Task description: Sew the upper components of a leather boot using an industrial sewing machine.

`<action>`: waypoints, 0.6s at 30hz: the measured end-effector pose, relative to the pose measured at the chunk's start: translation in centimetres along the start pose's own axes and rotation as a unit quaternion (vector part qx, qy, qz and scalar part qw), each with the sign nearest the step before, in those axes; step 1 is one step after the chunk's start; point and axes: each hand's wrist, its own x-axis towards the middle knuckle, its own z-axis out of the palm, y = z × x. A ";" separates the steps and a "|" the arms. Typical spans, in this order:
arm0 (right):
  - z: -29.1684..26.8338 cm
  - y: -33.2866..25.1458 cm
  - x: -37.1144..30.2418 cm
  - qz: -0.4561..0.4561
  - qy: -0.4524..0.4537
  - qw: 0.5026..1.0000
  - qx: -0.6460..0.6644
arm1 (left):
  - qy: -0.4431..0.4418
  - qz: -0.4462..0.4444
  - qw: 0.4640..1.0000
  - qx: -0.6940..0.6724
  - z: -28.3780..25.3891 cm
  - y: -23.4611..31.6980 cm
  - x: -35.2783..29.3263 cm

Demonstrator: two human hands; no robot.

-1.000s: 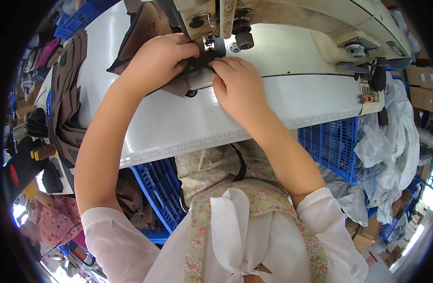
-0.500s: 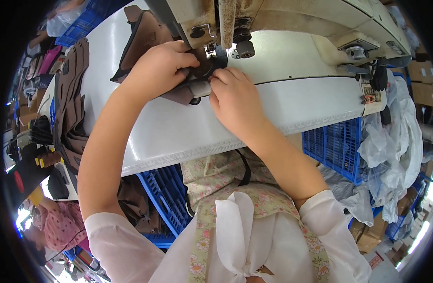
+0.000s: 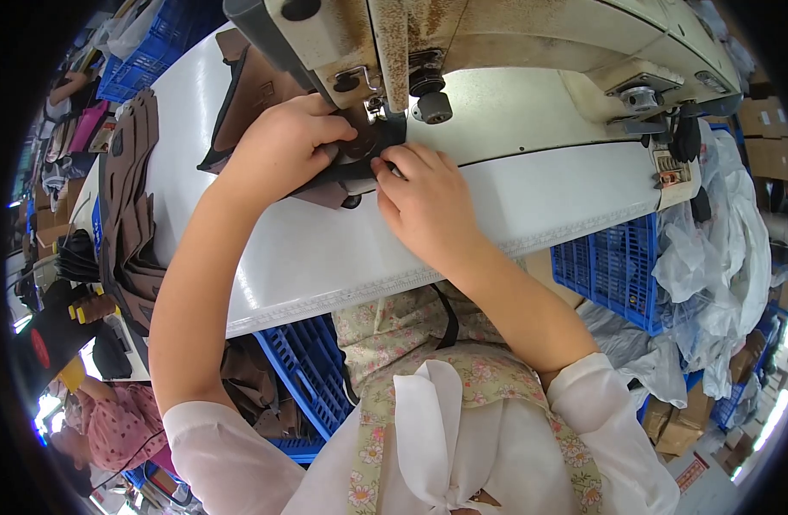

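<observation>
Fingers of the left hand (image 3: 289,144) are pinching the soft brown, dark-edged sheet (image 3: 361,148) under the cream metal sewing machine (image 3: 531,39); whether the curled right hand (image 3: 428,199) is gripping also, I cannot tell. Uneven pulling could be puckering it.

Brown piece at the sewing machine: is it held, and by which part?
The left hand seems to hold the brown piece left of the metal foot; the right hand touches its dark near edge, the grip hidden.
</observation>
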 end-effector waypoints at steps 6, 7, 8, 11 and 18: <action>0.2 0.0 0.1 0.008 0.014 1.000 0.019 | 0.008 0.012 1.000 0.009 0.1 0.0 -0.1; 0.2 0.0 0.1 0.007 0.017 1.000 0.015 | 0.012 0.016 1.000 0.011 0.2 0.0 -0.1; 0.3 0.0 0.1 0.006 0.020 1.000 0.010 | 0.011 0.016 1.000 0.010 0.2 0.0 -0.1; 0.4 0.0 0.1 0.002 0.027 1.000 0.006 | 0.011 0.011 1.000 0.019 0.1 0.1 -0.1; 0.6 0.7 0.4 0.001 0.032 0.999 0.013 | 0.036 0.026 0.998 0.045 0.6 -0.2 -0.2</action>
